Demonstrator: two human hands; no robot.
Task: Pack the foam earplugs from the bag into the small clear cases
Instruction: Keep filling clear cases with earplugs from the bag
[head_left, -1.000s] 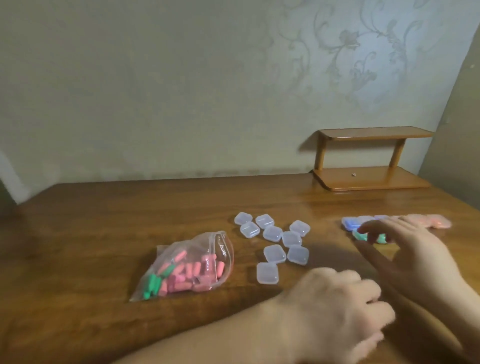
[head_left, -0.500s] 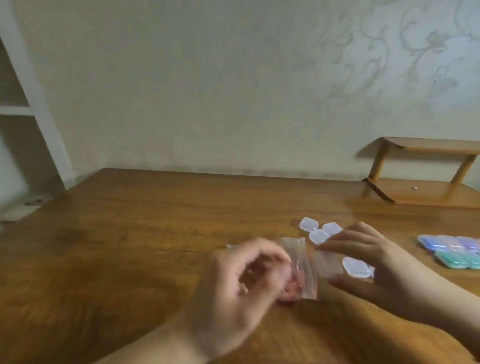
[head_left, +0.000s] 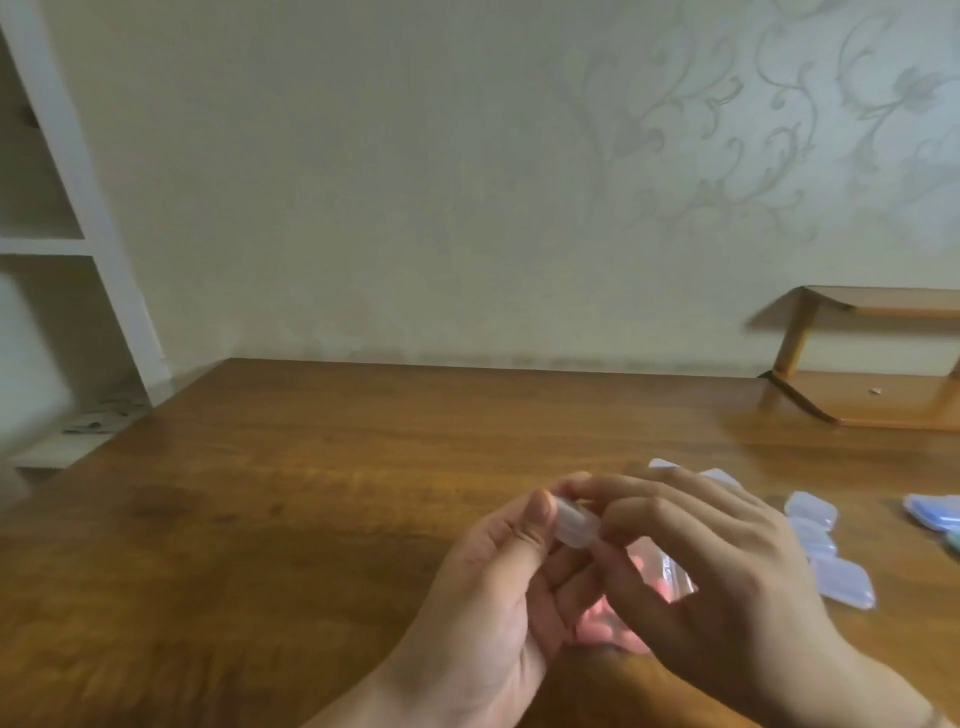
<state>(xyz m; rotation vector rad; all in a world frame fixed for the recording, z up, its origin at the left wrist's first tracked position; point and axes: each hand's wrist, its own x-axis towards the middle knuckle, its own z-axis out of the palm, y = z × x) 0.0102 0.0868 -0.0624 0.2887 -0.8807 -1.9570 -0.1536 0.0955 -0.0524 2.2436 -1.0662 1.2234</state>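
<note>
A cream wall (head_left: 415, 182) with a pale floral pattern on its right part backs the scene, with white shelving (head_left: 62, 249) at the far left. A brown wooden table (head_left: 270, 519) fills the lower half. At its far right corner stands a small wooden shelf (head_left: 872, 400).

Above the near middle of the table the two hands meet. The left hand (head_left: 483, 613) has its thumb raised and its fingers curled, and it pinches a small clear case (head_left: 574, 527) between thumb tip and fingertips. The right hand (head_left: 717, 587) reaches in from the right with its fingers bent over the same case, its fingertips touching the case's right end; whether they grip it or only touch it cannot be told. The case is a rounded, milky, see-through box, blurred, and whether its lid is up cannot be told.

Under the hands lies the bag (head_left: 670, 577), clear plastic, mostly hidden; pink earplugs (head_left: 597, 631) show through it below the palms.

Toward the right edge, beyond the right hand, lie more clear cases (head_left: 841, 577) close together on the table, some partly hidden by the fingers. At the right edge itself sit bluish cases (head_left: 935, 512), and just beside them a green one (head_left: 955, 543), cut off by the frame.
</note>
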